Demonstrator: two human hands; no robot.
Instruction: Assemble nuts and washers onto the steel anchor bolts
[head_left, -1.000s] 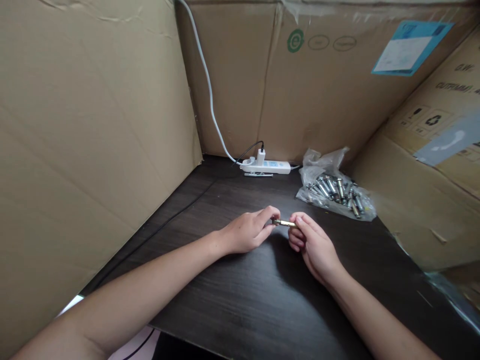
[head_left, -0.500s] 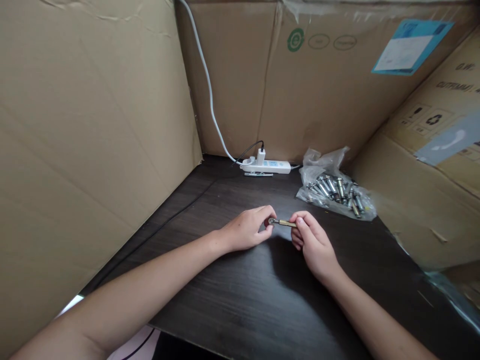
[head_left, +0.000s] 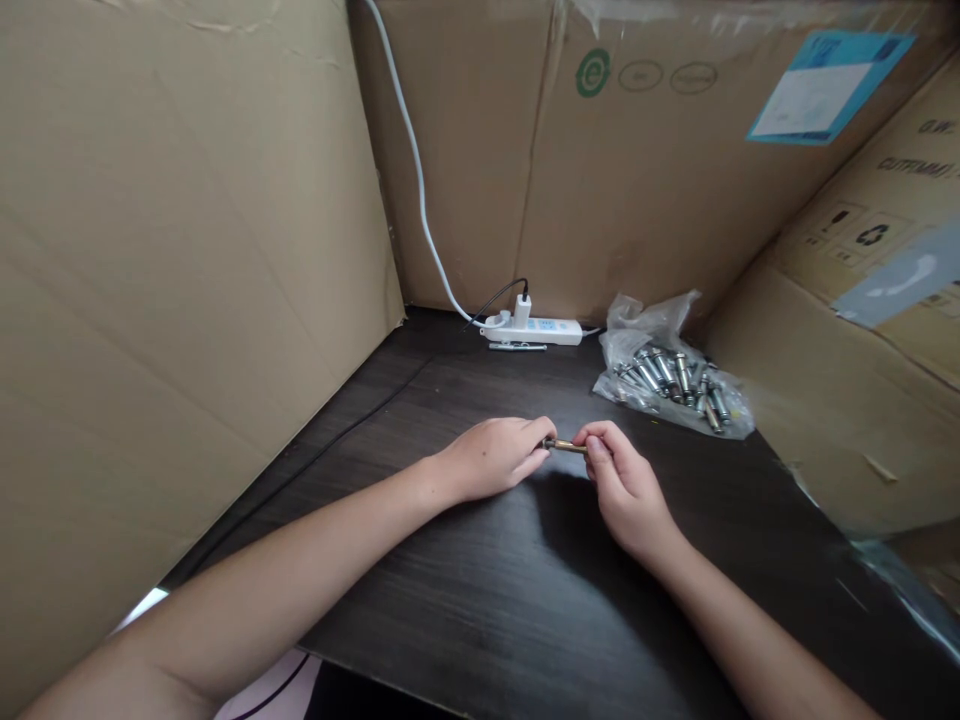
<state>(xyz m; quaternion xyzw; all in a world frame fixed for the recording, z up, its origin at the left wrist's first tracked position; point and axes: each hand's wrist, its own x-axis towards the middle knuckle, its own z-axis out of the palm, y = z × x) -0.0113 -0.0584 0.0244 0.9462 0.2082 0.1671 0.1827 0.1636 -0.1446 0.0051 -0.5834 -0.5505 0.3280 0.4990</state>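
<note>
Above the dark tabletop, both hands hold one slim, brass-coloured expansion bolt (head_left: 570, 446) between them, lying nearly level. My left hand (head_left: 501, 457) pinches its dark nut end between thumb and fingers, which cover most of that end. The other end is in the closed fingers of my right hand (head_left: 622, 482), thumb on top, and its tip is hidden. Beyond the right hand, a clear plastic bag (head_left: 626, 345) lies open with several silvery bolts (head_left: 679, 375) of a similar shape in it.
A white power strip (head_left: 562, 332) with a plugged-in charger (head_left: 523, 312) sits at the back, a thin silvery rod (head_left: 517, 347) before it. A black cable (head_left: 330, 440) runs along the left. Cardboard boxes (head_left: 465, 150) wall in the left, back and right of the table (head_left: 450, 600).
The left fingers have closed further over the bolt's nut end, hiding more of it. My right fingers have slid slightly left along the shank.
</note>
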